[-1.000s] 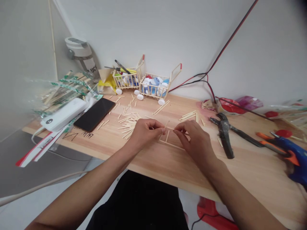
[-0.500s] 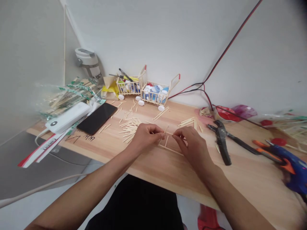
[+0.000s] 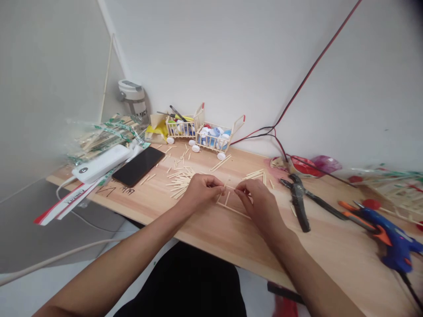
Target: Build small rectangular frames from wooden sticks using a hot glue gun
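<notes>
My left hand (image 3: 200, 190) and my right hand (image 3: 256, 200) meet over a small flat frame of thin wooden sticks (image 3: 231, 204) lying on the wooden table (image 3: 211, 224). Both hands are closed in a pinch, fingertips facing each other across a short stick of the frame (image 3: 230, 188). A loose heap of cut sticks (image 3: 180, 178) lies just left of my left hand. Another bundle of sticks (image 3: 256, 174) rests beyond my right hand.
Two little stick carts (image 3: 206, 132) filled with bottle caps stand by the wall. A black phone (image 3: 138, 165), a white power bank (image 3: 101, 163) and bagged sticks lie left. Black pliers (image 3: 299, 200) and a blue glue gun (image 3: 391, 235) lie right. Red and black wires run up the wall.
The view has swung up and right, so everything sits lower-left in frame. My hands stay pinched on the stick frame, with only slight finger shifts.
</notes>
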The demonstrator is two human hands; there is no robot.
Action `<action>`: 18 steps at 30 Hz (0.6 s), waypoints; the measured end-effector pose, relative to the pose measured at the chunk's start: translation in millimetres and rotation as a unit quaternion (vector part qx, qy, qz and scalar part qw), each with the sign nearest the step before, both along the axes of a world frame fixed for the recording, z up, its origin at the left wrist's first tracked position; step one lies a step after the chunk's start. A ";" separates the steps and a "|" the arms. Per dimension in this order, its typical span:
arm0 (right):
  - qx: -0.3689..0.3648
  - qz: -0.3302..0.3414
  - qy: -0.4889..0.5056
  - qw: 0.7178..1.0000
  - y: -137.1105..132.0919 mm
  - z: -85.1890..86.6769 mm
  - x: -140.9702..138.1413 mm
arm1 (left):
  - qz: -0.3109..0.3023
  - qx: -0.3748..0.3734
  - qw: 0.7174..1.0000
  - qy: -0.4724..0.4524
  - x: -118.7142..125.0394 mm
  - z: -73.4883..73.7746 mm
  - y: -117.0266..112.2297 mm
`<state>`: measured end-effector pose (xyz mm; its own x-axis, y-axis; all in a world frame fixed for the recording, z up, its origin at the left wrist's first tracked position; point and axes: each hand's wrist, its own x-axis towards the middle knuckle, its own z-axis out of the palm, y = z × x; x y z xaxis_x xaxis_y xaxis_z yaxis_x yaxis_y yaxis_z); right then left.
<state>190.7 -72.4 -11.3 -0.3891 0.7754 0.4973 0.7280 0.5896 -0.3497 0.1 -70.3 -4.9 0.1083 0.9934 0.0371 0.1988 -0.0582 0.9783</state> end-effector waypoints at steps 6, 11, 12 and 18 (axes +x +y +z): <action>0.017 -0.003 0.042 0.999 1.6 13.3 5.4 | 0.009 -0.024 0.999 -0.036 -0.7 -0.2 1.0; -0.006 -0.100 0.186 0.977 6.8 23.0 26.9 | 0.037 -0.061 0.991 -0.112 -6.4 -1.8 4.3; -0.032 -0.104 0.215 0.970 9.0 21.5 30.5 | 0.039 -0.065 0.989 -0.127 -7.7 -1.9 5.1; -0.252 -0.063 0.335 0.906 14.7 10.2 28.1 | 0.058 -0.074 0.980 -0.176 -12.7 -4.1 9.1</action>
<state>218.7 -57.6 -1.1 -0.0223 0.9868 0.1601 0.3029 0.1593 -0.9396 -12.6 -61.2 -8.9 0.0010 0.9957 -0.0927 -0.1559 0.0917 0.9835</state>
